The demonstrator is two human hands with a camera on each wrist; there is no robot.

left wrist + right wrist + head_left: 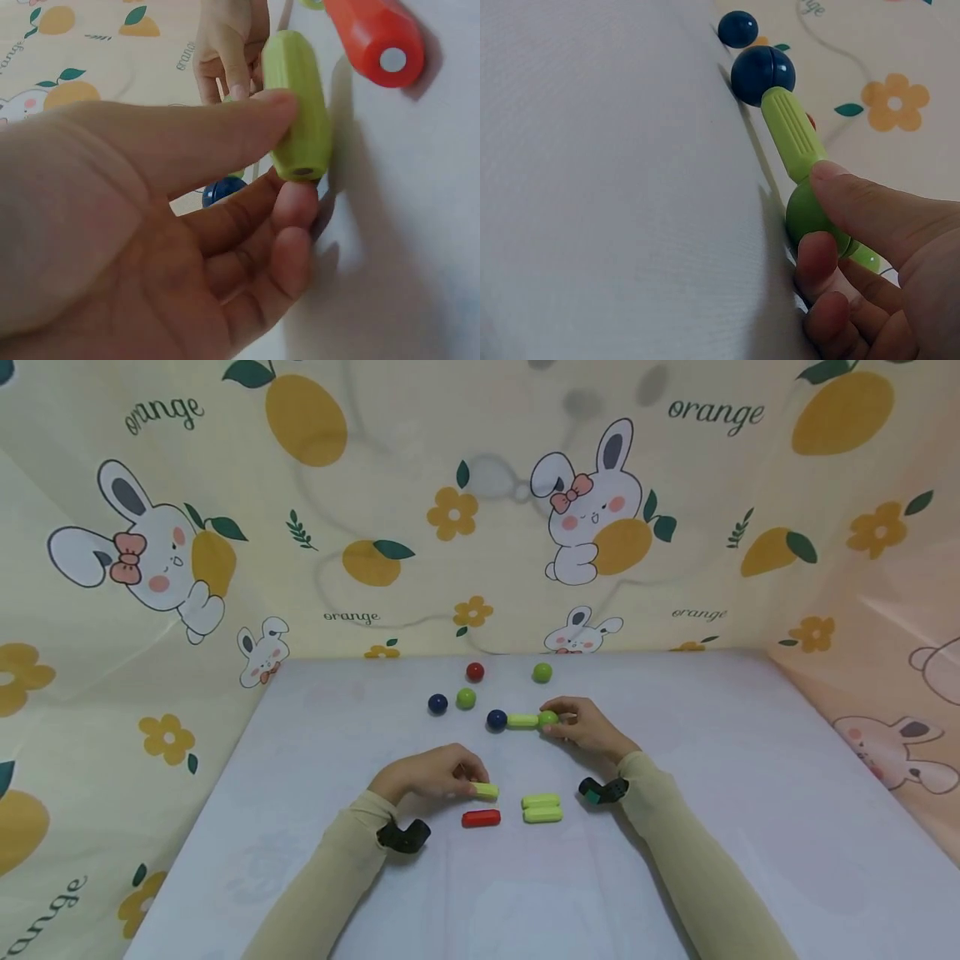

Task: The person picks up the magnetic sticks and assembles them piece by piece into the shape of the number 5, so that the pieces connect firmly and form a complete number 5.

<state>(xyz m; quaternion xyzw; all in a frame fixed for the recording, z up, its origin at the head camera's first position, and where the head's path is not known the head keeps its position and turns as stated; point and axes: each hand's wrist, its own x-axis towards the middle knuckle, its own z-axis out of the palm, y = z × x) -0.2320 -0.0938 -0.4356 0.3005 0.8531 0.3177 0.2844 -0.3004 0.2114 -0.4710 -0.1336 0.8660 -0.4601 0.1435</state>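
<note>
My left hand pinches a yellow-green magnetic rod between thumb and fingers, close over the table. Its near end shows a small dark disc in the left wrist view. Thumb and fingers of my right hand grip a green ball. That ball sits at one end of another yellow-green rod, whose far end meets a dark blue ball. Together they form a straight ball-rod-ball piece lying left of the right hand.
Near my left hand lie a red rod and two yellow-green rods side by side. Farther back are a loose blue ball, green balls and a red ball. A printed cloth rises behind the white table.
</note>
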